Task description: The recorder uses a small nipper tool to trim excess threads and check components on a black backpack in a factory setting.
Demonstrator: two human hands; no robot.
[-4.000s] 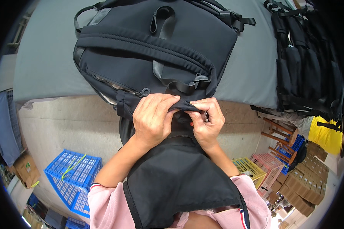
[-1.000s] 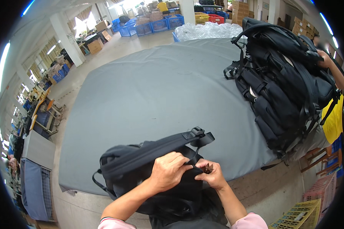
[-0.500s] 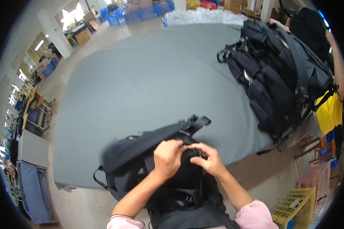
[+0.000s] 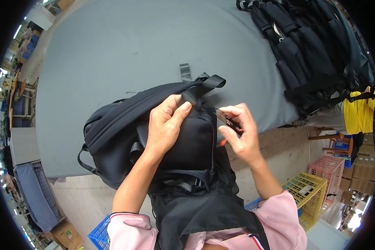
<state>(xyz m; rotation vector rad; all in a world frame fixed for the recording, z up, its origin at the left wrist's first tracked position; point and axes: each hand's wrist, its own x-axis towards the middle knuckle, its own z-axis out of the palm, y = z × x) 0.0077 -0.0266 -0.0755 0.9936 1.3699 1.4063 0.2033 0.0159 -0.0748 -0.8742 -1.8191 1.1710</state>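
Observation:
A black backpack (image 4: 125, 125) lies across the near edge of the grey-covered table (image 4: 125, 46) and against my body. My left hand (image 4: 164, 123) is closed on it, thumb and fingers pinching the fabric at the base of a black webbing strap (image 4: 212, 83). Just to the right, my right hand (image 4: 241, 131) grips small dark thread snips (image 4: 228, 121), their tip pointing at the backpack's edge beside the pinched spot. An orange-red bit shows below that thumb. Another short strap end (image 4: 185, 73) sticks up from the bag's far side.
A pile of black backpacks (image 4: 304, 54) covers the table's right side. Beyond it stands a person in yellow (image 4: 358, 114). Yellow (image 4: 306, 187) and pink crates (image 4: 327, 171) are on the floor at right, with cardboard boxes (image 4: 364, 171). A blue crate (image 4: 99, 233) is at lower left.
My view has tipped down, so everything sits higher in the picture. My right hand has drawn away from the left, and the snips in it now show.

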